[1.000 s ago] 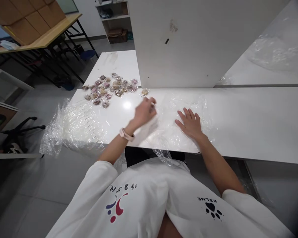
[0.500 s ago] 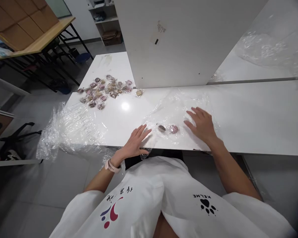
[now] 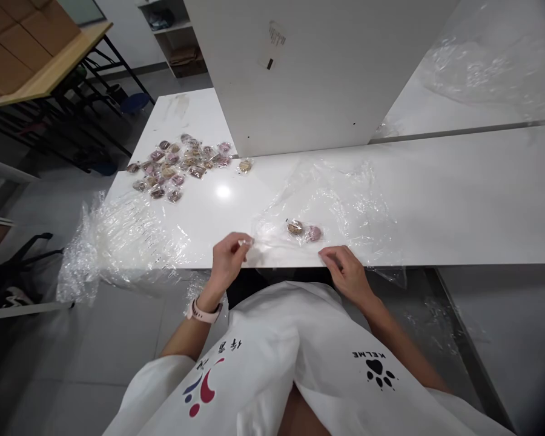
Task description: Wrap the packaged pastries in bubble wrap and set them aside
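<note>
Head view: the left hand [image 3: 229, 257], a pale pink band [image 3: 204, 312] on its wrist, has thumb and fingers pinched together on the near left edge of a clear plastic bag [image 3: 340, 191]. The right hand [image 3: 349, 275] is also drawn narrow, thumb and fingertips pinching the bag's near edge. The bag lies spread across the white worktop [image 3: 472, 206], one corner hanging over the front. A brown packet [image 3: 295, 227] and a pink packet [image 3: 313, 234] sit side by side just beyond the hands, within the bag's outline; whether inside it or on top, I cannot tell. Farther left are a scattered pile of small packets [image 3: 168, 172], a lone yellowish packet [image 3: 245, 165] beside it, and a crinkled stack of clear bags [image 3: 131, 236] overhanging the edge.
</note>
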